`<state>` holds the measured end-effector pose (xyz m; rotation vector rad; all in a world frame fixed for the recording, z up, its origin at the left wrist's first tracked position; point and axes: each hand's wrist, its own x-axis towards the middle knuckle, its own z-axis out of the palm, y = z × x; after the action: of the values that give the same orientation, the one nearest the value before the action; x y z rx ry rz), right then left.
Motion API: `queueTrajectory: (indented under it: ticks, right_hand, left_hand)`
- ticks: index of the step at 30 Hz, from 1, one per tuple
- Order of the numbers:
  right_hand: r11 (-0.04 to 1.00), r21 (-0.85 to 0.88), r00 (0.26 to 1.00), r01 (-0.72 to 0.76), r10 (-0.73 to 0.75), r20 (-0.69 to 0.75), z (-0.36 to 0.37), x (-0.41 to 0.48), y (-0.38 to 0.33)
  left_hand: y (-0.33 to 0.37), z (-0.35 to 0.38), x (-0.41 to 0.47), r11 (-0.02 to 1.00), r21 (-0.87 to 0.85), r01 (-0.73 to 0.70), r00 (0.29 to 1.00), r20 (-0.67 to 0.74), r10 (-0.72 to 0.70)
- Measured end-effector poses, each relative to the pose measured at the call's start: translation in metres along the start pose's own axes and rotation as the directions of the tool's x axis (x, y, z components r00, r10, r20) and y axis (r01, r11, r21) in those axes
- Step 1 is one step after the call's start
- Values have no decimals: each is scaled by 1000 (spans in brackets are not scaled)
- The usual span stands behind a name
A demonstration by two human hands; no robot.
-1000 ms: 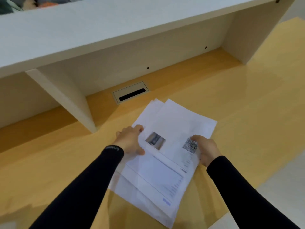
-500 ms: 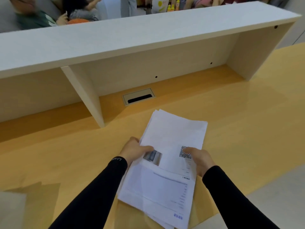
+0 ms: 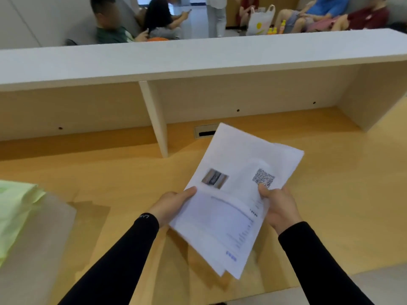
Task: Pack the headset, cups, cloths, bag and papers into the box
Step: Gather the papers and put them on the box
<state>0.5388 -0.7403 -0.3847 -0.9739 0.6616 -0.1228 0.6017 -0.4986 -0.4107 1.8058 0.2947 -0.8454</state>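
Observation:
A stack of white printed papers (image 3: pixel 237 164) is held up off the wooden desk, tilted, with a small photo and a QR code on the top sheet. My left hand (image 3: pixel 174 203) grips the stack's left edge, thumb on top. My right hand (image 3: pixel 278 205) grips the right edge, thumb beside the QR code. At the far left edge lies a pale green cloth (image 3: pixel 13 212) over a grey surface (image 3: pixel 44 238), which may be the box; I cannot tell. Headset, cups and bag are out of view.
A white raised counter shelf (image 3: pixel 198 60) with a vertical divider (image 3: pixel 154 119) runs across the back of the wooden desk (image 3: pixel 341 194). A cable slot (image 3: pixel 203 132) sits in the desk behind the papers. Several people sit beyond the counter. The desk's front edge is near my right arm.
The papers were gathered flat on the desk under both hands; now both hands have lifted them off the surface. The view has risen and swung left, bringing the green cloth into sight.

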Motion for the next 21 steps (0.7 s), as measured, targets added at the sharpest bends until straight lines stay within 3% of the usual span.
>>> queueTrajectory:
  ticks: [2,4,6,8,9,11,13,16,21]
  right_hand:
    - [996,83,999,-28,30,-20,2,0,-2]
    - [987,127,992,-98,107,-63,2,-1,6]
    - [984,98,980,-149,161,-120,3,-6,21]
    - [975,29,963,-221,223,-148,4,-14,40]
    - [960,-11,951,-279,274,-140,6,-20,48]
    - [920,-104,925,-377,368,-94,8,-30,58]
    - [912,-120,920,-392,386,-74,7,-36,58]
    - [955,-10,953,-298,297,-64,-11,-36,45]
    - [968,-42,965,-247,250,77,-16,-61,27]
  left_hand:
    - [-14,-5,-19,997,-19,80,991,-109,-81]
    - [-33,-4,-36,974,-142,174,970,-145,-194]
    - [-45,2,-52,898,-363,247,964,-5,-267]
    - [-49,11,-64,781,-606,148,989,91,-117]
    - [-50,15,-66,744,-665,57,998,28,-52]
    - [-50,18,-72,811,-571,-127,973,-229,-8]
    - [-49,12,-83,928,-279,-245,920,-370,132]
    - [-50,-12,-107,936,-44,-350,870,-387,307]
    - [-61,-59,-152,875,-108,-471,832,-384,400]
